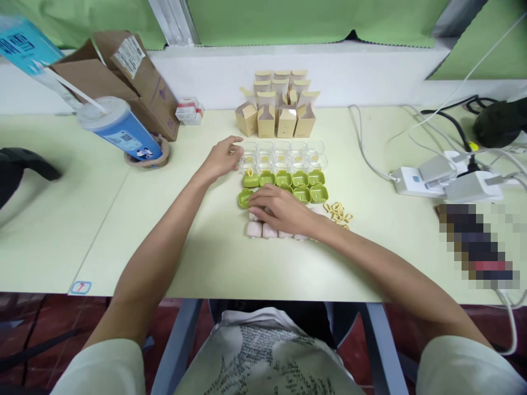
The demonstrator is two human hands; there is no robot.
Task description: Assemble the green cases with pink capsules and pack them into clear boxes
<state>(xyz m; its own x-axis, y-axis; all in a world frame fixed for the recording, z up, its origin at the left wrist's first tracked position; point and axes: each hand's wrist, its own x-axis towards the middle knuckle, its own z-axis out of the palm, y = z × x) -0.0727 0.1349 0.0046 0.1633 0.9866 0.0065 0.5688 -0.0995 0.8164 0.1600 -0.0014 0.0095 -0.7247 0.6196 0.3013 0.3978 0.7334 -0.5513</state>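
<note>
My left hand [222,158] rests on the table with its fingertips touching the left end of two rows of clear plastic lids [284,154]. My right hand [284,211] lies palm down, fingers curled, over a row of pale pink pieces [260,230] and touches the left green tray [245,198]. Two rows of small green trays [296,185] sit between the clear lids and the pink pieces. A small heap of yellow rings [338,213] lies just right of my right hand. Whether the right fingers hold anything is hidden.
Several small tan paper boxes [278,104] stand at the back by the wall. A blue cup with a lid and straw [119,129] and brown cardboard boxes [123,71] are at the left. White power strips and cables [444,178] lie at the right.
</note>
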